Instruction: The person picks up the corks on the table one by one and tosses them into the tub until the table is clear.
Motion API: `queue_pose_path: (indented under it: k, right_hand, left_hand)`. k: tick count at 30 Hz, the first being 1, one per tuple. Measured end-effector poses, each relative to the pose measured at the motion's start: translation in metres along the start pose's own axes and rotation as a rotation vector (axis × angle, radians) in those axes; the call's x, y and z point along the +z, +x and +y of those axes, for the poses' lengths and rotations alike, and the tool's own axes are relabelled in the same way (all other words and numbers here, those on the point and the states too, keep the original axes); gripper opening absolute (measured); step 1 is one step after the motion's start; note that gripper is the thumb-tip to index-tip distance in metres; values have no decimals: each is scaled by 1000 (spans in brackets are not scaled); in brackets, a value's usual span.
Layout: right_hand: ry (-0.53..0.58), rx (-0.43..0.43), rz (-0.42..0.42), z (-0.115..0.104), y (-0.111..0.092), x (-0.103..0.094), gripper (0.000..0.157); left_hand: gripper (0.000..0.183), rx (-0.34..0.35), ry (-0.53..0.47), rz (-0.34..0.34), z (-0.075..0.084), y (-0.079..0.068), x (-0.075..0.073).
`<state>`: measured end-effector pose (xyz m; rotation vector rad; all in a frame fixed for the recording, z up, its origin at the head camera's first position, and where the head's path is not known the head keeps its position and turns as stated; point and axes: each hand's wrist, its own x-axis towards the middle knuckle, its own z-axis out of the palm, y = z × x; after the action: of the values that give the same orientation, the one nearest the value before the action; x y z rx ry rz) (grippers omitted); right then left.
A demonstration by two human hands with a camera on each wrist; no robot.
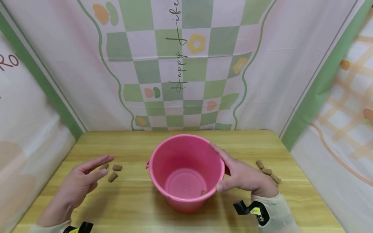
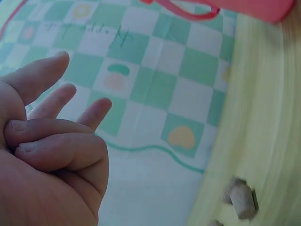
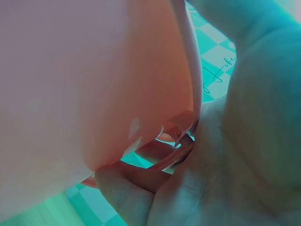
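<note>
- Far left: white cloth (image 1: 32,110), hung round the table (image 1: 131,202) at the sides and back, probably to screen off the work area. Thin-looking, a bit creased; green checks and sideways lettering on the back stretch.
- Then left hand (image 1: 79,179), hovering near the left corks (image 1: 117,167), apparently without touching. Not gripping anything visible: index finger stretched out, thumb apart from it, a couple of fingers folded toward the palm in the left wrist view. Looks like a handy pose for picking at small stuff, just guessing.
- Left corks: three in a loose cluster on the table, likely put there for easy reach from that side. Brown, matte, stubby, slightly tapered.
- Table underneath everything: yellowish wood grain, streaky, a little sheen.
- Middle: pink bucket (image 1: 186,153), mouth up, between the two clusters, maybe for a short reach from either side. Smooth plastic, round, with a thick rim and rings moulded into the floor. Curved handle (image 2: 193,17) visible from the left wrist.
- Inside the bucket, toward the near right: one small cork (image 1: 203,192), partly hidden by the rim.
- Right hand (image 1: 242,176) gripping the bucket's right side, thumb at the rim, fingers round the outside. Probably to steady it.
- Far right, just beyond the wrist: right corks (image 1: 266,171), at least three, bunched in a slanting line. Same dull brown, same stubby shape.
</note>
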<state>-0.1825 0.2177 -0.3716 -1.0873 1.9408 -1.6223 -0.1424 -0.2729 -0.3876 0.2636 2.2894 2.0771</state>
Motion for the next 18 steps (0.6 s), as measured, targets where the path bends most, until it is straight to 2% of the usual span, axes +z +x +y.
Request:
queue_pose_path:
  k: [5, 11, 18]
  right_hand:
    - [8, -8, -4, 0, 1, 0, 119]
    - [-5, -14, -5, 1, 3, -1, 119]
    - [8, -24, -6, 0, 3, 0, 118]
  left_hand:
    - [40, -24, -50, 47, -12, -2, -13]
    - [41, -70, -83, 92, -18, -4, -27]
    - [42, -56, -175, 136, -31, -2, -38]
